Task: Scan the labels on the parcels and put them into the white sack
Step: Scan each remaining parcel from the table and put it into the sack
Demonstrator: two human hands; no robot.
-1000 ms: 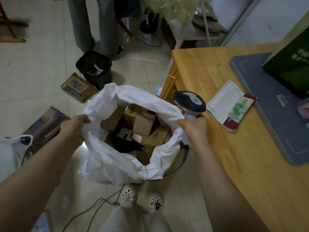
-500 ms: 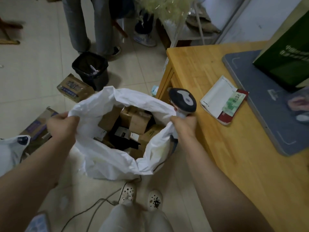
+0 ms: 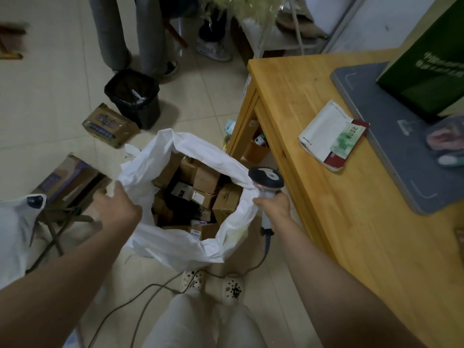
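The white sack [image 3: 175,244] stands open on the floor in front of my feet. Several brown cardboard parcels [image 3: 204,178] with labels lie inside it, along with a dark one. My left hand [image 3: 119,207] grips the sack's left rim. My right hand [image 3: 275,207] holds the handle of the barcode scanner [image 3: 266,177] and also pinches the sack's right rim against it. The scanner's dark head points away from me, close to the table's edge.
A wooden table [image 3: 326,222] stands at the right with a booklet [image 3: 331,134], a grey mat [image 3: 391,151] and a green box [image 3: 426,71]. On the floor are a black bin [image 3: 133,96], cardboard boxes [image 3: 110,124], another white sack [image 3: 12,234] and a cable [image 3: 140,297]. A person's legs [image 3: 125,33] stand behind.
Both hands keep their hold on the sack's rim. My left hand has shifted slightly inward toward the sack's mouth, and the view has tilted a little.
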